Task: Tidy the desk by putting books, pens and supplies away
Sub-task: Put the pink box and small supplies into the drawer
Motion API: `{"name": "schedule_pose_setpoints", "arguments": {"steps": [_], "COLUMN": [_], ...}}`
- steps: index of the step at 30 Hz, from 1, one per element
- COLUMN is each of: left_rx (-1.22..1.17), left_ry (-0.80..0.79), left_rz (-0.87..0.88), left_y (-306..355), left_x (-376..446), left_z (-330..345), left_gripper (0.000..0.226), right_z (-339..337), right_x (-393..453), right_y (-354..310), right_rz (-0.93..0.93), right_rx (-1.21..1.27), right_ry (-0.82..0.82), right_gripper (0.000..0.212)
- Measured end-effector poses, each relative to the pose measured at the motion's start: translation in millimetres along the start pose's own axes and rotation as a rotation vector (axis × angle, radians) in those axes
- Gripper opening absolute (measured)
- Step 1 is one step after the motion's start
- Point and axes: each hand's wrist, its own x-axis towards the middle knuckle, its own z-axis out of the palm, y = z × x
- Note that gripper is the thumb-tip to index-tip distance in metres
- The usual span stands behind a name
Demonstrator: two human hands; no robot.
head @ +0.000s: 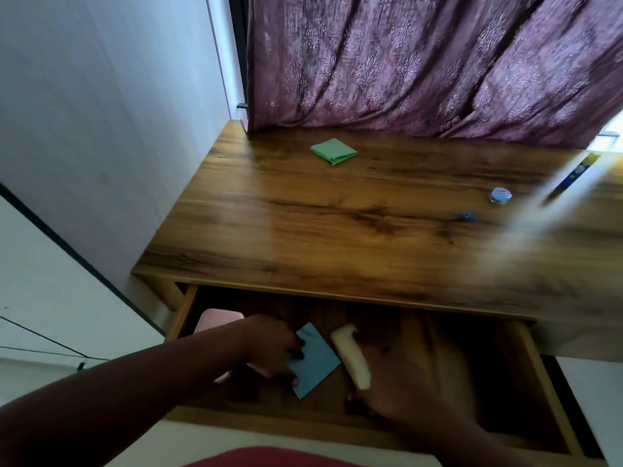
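Observation:
The wooden desk [303, 214] has its drawer [536, 382] pulled out at the bottom. My left hand [269, 348] reaches into the drawer and grips a blue pad of sticky notes [317, 362] by its left edge. My right hand [404, 382], blurred by motion, is inside the drawer next to a pale yellow pad [352, 355] and touches its lower end; its grip is unclear. A green pad of sticky notes [333, 151] lies on the desktop near the curtain.
A small jar with a blue lid [500, 196] and a small blue object [468, 216] sit at the desktop's right. A blurred white book or package [556, 193] lies at the far right. A pink item [215, 320] lies in the drawer's left corner. A purple curtain [421, 62] hangs behind; wall at left.

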Motion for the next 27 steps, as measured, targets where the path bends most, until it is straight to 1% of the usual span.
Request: {"name": "schedule_pose_setpoints", "arguments": {"steps": [2, 4, 7, 9, 12, 16, 18, 20, 22, 24, 27], "left_rx": [-0.014, -0.038, -0.063, -0.072, -0.152, -0.27, -0.285, -0.29, -0.308, -0.321, -0.251], "left_ry": [0.046, 0.074, 0.089, 0.114, 0.176, 0.317, 0.378, 0.431, 0.503, 0.569, 0.609], "left_rz": [0.006, -0.002, -0.022, -0.022, 0.008, 0.115, 0.193, 0.226, 0.253, 0.223, 0.105], "left_y": [4.5, 5.6, 8.2, 12.4, 21.2, 44.5, 58.2, 71.3, 81.6, 92.5, 105.0], "left_x": [-2.6, -3.9, -2.1, -0.2, 3.6, 5.8, 8.9, 17.3, 34.7, 60.6, 105.6], "left_z": [1.0, 2.6, 3.6, 2.6, -4.3, -39.2, -67.0, -99.6, -128.7, -157.7, -201.2], "left_gripper": [0.071, 0.073, 0.073, 0.072, 0.068, 0.061, 0.057, 0.054, 0.049, 0.051, 0.061], "right_z": [10.8, 13.3, 17.7, 17.8, 8.1, -19.6, -39.1, -64.3, -92.1, -122.0, -161.9], "right_x": [8.6, 10.9, 13.8, 12.7, 3.4, -11.7, -18.5, -25.8, -29.4, -25.5, -7.4], "right_y": [3.8, 3.5, 7.2, 9.4, 14.5, 31.3, 44.1, 62.2, 83.2, 108.0, 140.4], "right_rz": [0.028, 0.045, 0.039, 0.065, 0.071, 0.108, 0.111, 0.108, 0.12, 0.12, 0.14], "right_rx": [0.011, -0.032, -0.085, -0.093, -0.109, -0.079, -0.079, -0.055, -0.047, -0.113, -0.094], "right_ry": [-0.011, -0.022, -0.021, -0.023, 0.018, 0.082, 0.13, 0.187, 0.274, 0.335, 0.41], "right_gripper": [0.105, 0.112, 0.114, 0.111, 0.1, 0.087, 0.073, 0.055, 0.042, 0.035, 0.037]}}
